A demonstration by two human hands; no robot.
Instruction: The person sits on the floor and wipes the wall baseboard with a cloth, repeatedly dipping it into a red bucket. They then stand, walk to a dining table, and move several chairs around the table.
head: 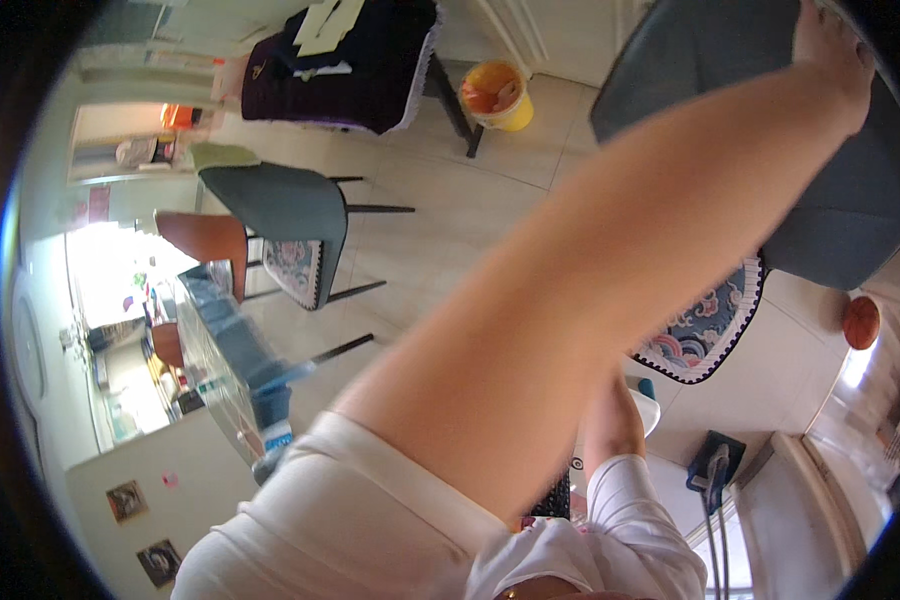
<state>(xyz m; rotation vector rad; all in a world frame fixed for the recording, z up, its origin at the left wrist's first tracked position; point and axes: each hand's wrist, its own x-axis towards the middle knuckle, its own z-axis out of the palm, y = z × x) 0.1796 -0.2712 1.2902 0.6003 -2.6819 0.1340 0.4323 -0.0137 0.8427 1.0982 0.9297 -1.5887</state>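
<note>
My left arm stretches across the view to the upper right. At its end my left hand [834, 64] overlaps the backrest of a dark blue-grey chair [825, 202]. The fingers are partly cut by the dark rim of the view, so their grip is unclear. A patterned seat cushion with a black-and-white edge [701, 334] shows below the left forearm. My right arm emerges from a white sleeve, bent behind the left arm. My right hand is hidden there.
A yellow bucket [521, 116] stands by a table with a dark fringed cloth [390, 75]. Left are a blue-grey chair [292, 199], an orange-brown chair [214, 240] and a plastic-covered table [221, 375]. A basketball [861, 322] and a dark box with cables [701, 472] lie right.
</note>
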